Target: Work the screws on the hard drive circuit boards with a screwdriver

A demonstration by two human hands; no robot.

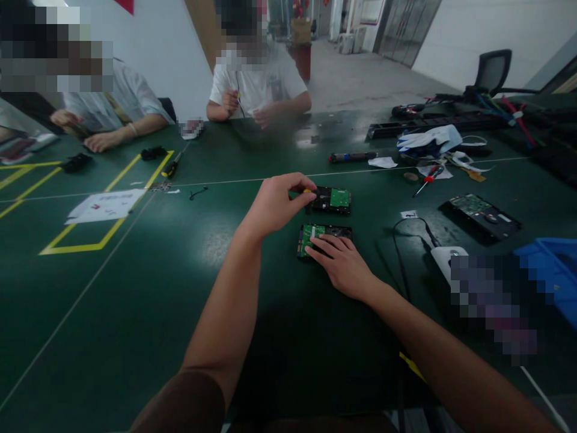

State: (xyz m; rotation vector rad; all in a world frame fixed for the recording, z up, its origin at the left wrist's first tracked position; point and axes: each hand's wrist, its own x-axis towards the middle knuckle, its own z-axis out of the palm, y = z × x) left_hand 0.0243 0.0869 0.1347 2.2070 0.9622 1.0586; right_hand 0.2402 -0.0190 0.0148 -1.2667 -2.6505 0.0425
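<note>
Two hard drives with green circuit boards lie on the dark green table in front of me. My left hand is closed in a pinch on a small screwdriver, of which a yellow bit and a dark part show, at the left end of the far hard drive. Spread fingers of my right hand rest on the near hard drive and cover part of its board.
On the right are a third hard drive, a red screwdriver, gloves, a white device with a cable and a blue bin. Paper lies left. Two people sit across the table.
</note>
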